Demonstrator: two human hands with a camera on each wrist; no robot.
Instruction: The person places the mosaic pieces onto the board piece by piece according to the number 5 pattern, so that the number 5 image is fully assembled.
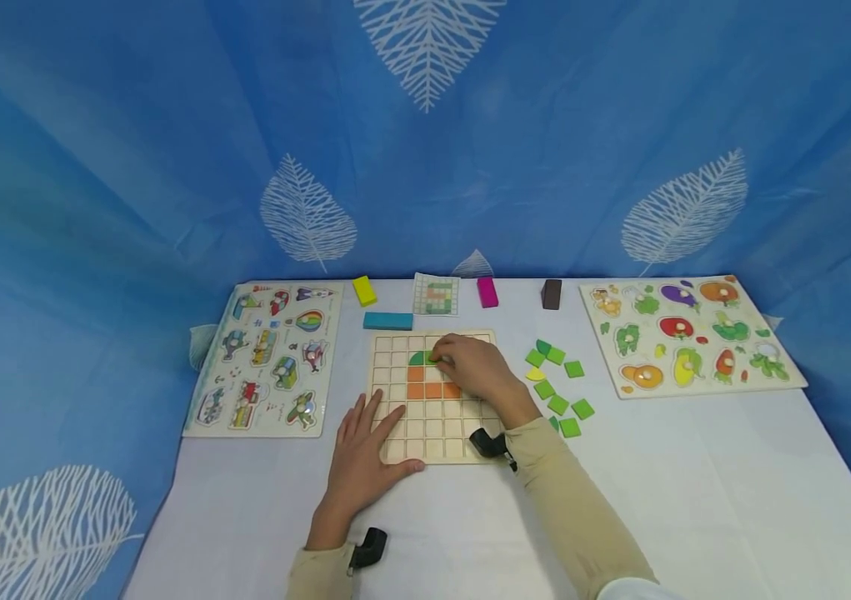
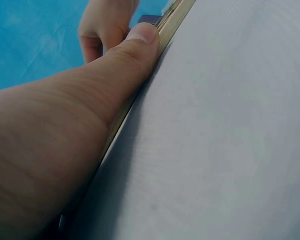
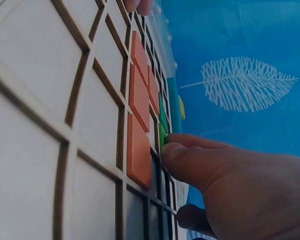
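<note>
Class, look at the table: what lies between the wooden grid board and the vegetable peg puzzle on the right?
In the head view, loose green tiles lie scattered on the white table between the wooden grid board and the vegetable peg puzzle.

Even, bright light fills the head view, with only soft shadows under the hands on the tabletop (image 1: 695, 500). Its edges bow outward. Both wrist views are blurred up close, dimmer toward the lower left.
</note>
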